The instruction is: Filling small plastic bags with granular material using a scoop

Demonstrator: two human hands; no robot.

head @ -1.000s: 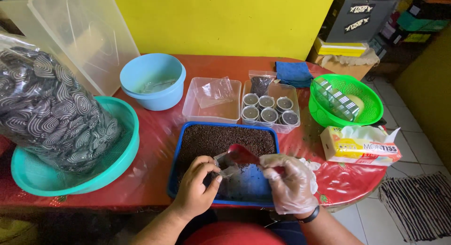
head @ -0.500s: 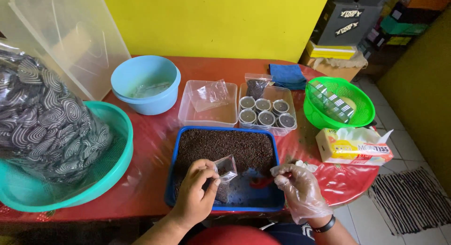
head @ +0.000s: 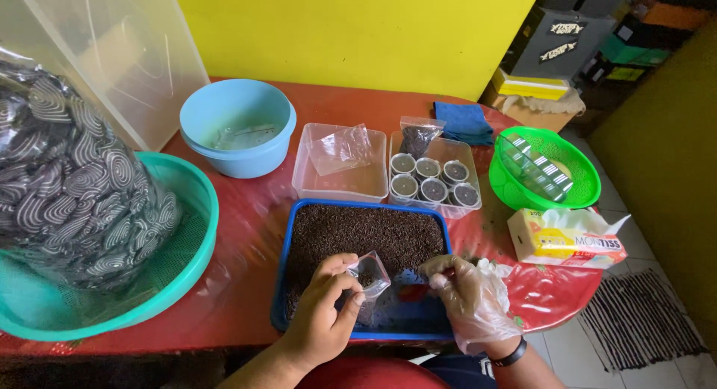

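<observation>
My bare left hand (head: 323, 314) pinches a small clear plastic bag (head: 368, 274) with some dark grains inside, held over the near part of a blue tray (head: 281, 284). The tray's far half is covered with dark brown grains (head: 358, 232). My right hand (head: 469, 298) wears a thin clear plastic glove and hovers beside the bag, fingertips curled toward it. A small red scoop (head: 413, 292) lies in the tray just under the right fingers; whether they touch it I cannot tell.
Behind the tray stand two clear containers, one with a plastic bag (head: 340, 148), one with several small lidded cups (head: 435, 180). A light blue bowl (head: 237, 128), a teal basin holding a large patterned bag (head: 75, 187), a green basket (head: 544, 169) and a tissue box (head: 564, 236) surround them.
The right hand lowered the red scoop from beside the bag down into the tray. The left hand keeps hold of the small bag, which now contains dark grains.
</observation>
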